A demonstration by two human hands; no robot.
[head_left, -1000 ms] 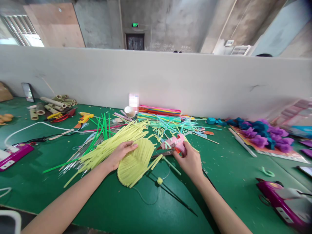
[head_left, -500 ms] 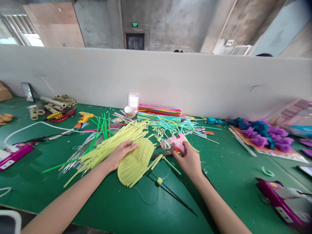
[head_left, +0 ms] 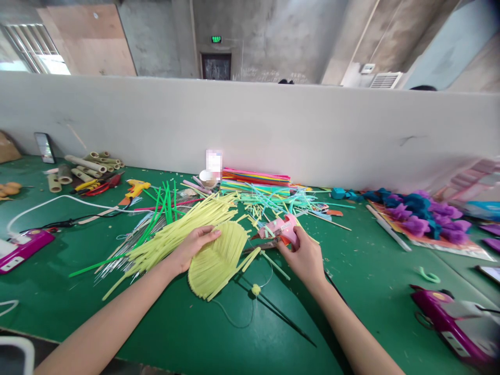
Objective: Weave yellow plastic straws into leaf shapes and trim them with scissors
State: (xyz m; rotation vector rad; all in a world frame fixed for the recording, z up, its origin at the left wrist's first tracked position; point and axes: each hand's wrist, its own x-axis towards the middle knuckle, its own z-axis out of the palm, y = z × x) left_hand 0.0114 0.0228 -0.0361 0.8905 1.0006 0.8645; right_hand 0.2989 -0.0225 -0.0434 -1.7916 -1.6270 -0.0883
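Observation:
My left hand (head_left: 195, 247) pinches the upper left edge of a leaf-shaped piece (head_left: 219, 260) made of yellow pipe cleaners laid side by side. Between the fingers of my right hand (head_left: 302, 255) is the handle of a pink glue gun (head_left: 279, 227), its nozzle pointing left. Scissors (head_left: 261, 246) lie just below the gun, close to my right fingers; their handles are partly hidden. Short yellow pipe cleaner pieces (head_left: 251, 259) lie at the leaf's right edge. A small yellow ball (head_left: 255, 289) on a thin wire rests below, beside a dark stick (head_left: 287, 317).
Yellow pipe cleaners (head_left: 187, 224) spread behind my left hand, with green ones (head_left: 164, 205) beyond. A yellow glue gun (head_left: 136, 188), pliers (head_left: 105, 185) and bamboo tubes (head_left: 89, 166) lie left. Purple flowers (head_left: 437, 219) and a purple power strip (head_left: 449, 323) are right. A white partition (head_left: 250, 125) stands behind.
My right hand and the pink glue gun have shifted very slightly. The left hand and the yellow leaf shape look unmoved.

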